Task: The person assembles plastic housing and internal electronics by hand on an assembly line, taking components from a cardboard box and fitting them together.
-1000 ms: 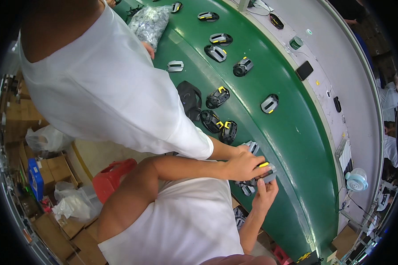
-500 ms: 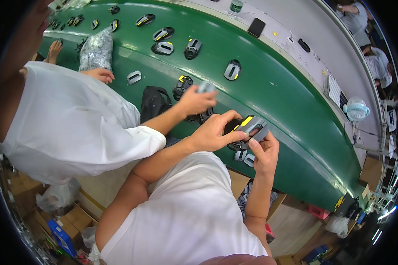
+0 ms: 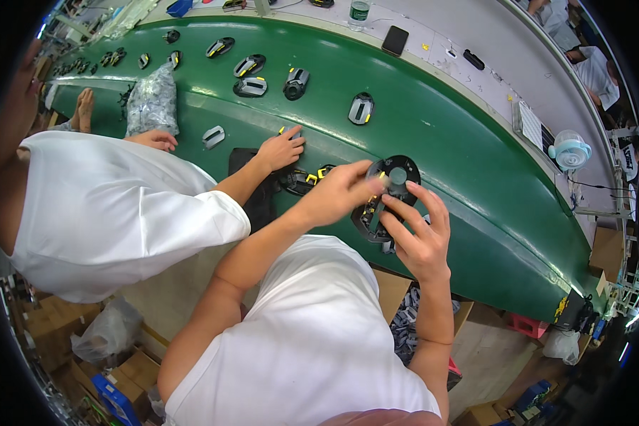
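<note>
My right hand (image 3: 420, 245) grips a black oval housing (image 3: 403, 170), its fingers spread over it. A round grey disc is in its upper part, and small yellow parts show along its left side. My left hand (image 3: 341, 193) is at that side, thumb and fingers pinched around what looks like a small yellow piece (image 3: 382, 175). Motion smears those fingertips. Just left of my left hand, black housings with yellow parts (image 3: 302, 181) lie on the green work surface (image 3: 468, 192). Pale grey pieces are partly hidden below the held housing.
A co-worker's hand (image 3: 280, 150) rests on a part close to my left. Several grey-and-black housings (image 3: 361, 108) are spread along the far side. A filled plastic bag (image 3: 153, 103), a phone (image 3: 395, 40) and a small fan (image 3: 569, 150) stand farther off. Below is a box of grey parts (image 3: 406, 326).
The housing has been turned over from its grey-and-yellow side to its black side with the disc. My right fingers now spread across it. The co-worker's hand has come down and left onto a part.
</note>
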`<action>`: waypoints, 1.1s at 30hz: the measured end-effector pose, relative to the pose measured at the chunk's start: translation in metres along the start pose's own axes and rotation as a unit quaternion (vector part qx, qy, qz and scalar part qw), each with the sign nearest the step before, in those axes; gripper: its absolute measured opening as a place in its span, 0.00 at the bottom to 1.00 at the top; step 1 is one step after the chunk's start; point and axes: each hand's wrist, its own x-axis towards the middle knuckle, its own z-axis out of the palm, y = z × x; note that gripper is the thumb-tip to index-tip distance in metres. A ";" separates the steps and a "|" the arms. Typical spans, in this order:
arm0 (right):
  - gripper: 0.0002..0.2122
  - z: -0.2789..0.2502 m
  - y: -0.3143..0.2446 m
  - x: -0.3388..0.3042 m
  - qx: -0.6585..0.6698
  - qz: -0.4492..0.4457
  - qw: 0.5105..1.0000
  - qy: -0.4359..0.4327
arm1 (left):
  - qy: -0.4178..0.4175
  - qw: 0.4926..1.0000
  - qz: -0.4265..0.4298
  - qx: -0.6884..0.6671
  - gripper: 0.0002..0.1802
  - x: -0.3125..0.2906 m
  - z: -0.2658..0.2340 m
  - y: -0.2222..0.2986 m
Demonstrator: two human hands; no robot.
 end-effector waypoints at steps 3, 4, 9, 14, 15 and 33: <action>0.08 0.006 -0.002 -0.010 0.011 0.022 0.999 0.044 | 0.059 0.975 0.042 0.210 0.25 0.001 0.009 -0.003; 0.08 0.007 -0.003 -0.013 0.013 0.030 0.998 0.046 | 0.080 0.976 0.041 0.200 0.25 0.002 0.009 -0.010; 0.10 0.016 -0.008 -0.031 0.022 0.084 0.993 0.084 | 0.098 0.979 0.028 0.176 0.24 0.002 0.019 -0.029; 0.12 0.018 -0.008 -0.036 0.022 0.095 0.989 0.114 | 0.126 0.973 0.137 0.138 0.22 0.007 0.028 -0.029; 0.12 0.018 -0.007 -0.037 0.029 0.096 0.989 0.113 | 0.093 0.980 0.104 0.143 0.20 0.007 0.025 -0.025; 0.16 0.042 -0.014 -0.044 0.549 0.471 0.665 0.184 | 0.109 0.989 0.028 -0.095 0.14 0.012 0.038 -0.042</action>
